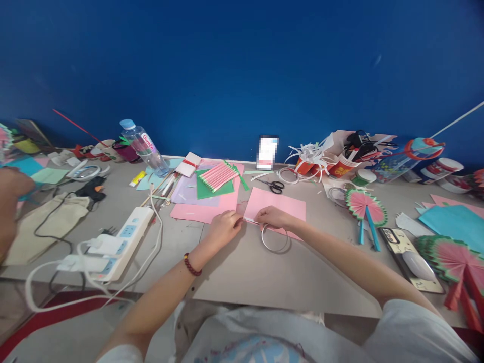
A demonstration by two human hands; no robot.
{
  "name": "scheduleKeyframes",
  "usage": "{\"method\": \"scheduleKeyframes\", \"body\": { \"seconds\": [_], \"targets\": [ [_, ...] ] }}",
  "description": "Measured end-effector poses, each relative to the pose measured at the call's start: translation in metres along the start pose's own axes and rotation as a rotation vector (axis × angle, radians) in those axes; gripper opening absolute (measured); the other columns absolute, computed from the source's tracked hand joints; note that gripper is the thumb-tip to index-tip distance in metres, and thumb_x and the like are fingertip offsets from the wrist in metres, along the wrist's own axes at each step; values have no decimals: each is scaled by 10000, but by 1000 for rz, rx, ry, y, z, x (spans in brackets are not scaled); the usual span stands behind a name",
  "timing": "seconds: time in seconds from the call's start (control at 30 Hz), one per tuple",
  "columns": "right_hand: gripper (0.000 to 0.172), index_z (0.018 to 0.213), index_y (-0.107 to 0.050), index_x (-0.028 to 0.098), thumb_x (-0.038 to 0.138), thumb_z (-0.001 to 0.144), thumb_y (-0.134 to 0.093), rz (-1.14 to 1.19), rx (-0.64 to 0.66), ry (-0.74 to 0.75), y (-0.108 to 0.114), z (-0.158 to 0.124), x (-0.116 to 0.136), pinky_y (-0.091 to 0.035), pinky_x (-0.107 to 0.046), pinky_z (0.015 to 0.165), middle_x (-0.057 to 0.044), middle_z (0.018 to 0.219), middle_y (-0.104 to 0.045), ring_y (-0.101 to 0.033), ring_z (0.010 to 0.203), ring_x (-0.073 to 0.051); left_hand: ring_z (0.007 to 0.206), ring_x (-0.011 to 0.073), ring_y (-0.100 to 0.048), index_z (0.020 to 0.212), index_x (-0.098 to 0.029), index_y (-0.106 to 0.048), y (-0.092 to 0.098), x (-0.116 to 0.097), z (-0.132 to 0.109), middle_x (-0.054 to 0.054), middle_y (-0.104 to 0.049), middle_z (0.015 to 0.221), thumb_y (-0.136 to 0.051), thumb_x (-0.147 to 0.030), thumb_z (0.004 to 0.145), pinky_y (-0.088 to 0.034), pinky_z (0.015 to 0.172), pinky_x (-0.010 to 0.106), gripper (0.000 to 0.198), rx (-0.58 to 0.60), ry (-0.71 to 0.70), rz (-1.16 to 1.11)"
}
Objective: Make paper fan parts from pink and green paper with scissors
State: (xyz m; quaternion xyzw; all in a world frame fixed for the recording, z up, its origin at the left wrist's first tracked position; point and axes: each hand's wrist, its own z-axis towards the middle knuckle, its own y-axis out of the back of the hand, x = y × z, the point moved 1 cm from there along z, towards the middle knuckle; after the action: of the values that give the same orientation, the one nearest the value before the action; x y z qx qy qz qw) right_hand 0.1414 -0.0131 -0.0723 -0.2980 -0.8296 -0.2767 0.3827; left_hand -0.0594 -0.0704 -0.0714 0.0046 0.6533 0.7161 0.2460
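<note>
Both my hands rest at the near edge of a pink paper sheet (276, 201) lying on the grey table (264, 272). My left hand (224, 227), with a dark red bead bracelet at the wrist, has its fingers curled and pinches the sheet's left corner. My right hand (273, 217) is closed on the same edge, just to the right. A white tape ring (275, 238) lies under my right wrist. Black scissors (275, 186) sit just beyond the sheet.
A pleated pink strip on green paper (217, 179), a water bottle (143, 146), a white power strip (121, 242) with cables, and a glue gun (91, 189) lie left. Finished paper fans (365, 206), a phone (410, 259), cups of scraps (325, 164) lie right. Another person's hand (9, 201) shows far left.
</note>
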Motion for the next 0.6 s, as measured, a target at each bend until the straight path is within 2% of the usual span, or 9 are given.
{"method": "scheduleKeyframes", "body": {
  "seconds": [0.2, 0.6],
  "targets": [
    [131, 697, -622, 153, 282, 715, -611, -1, 1, 4, 0, 1, -1, -160, -185, 350, 26, 536, -636, -326, 367, -37, 788, 151, -592, 862, -203, -671, 1, -2, -1, 11, -650, 815, -524, -210, 884, -376, 623, 259, 149, 11, -3, 30],
    [123, 686, -618, 148, 264, 726, -605, -7, -17, -23, -1, -3, 5, -148, -192, 353, 20, 534, -636, -301, 361, -35, 884, 183, -590, 975, -229, -693, -3, -5, -2, 34, -654, 908, -508, -153, 862, -434, 701, 302, 230, 41, -96, 136]
  ]
}}
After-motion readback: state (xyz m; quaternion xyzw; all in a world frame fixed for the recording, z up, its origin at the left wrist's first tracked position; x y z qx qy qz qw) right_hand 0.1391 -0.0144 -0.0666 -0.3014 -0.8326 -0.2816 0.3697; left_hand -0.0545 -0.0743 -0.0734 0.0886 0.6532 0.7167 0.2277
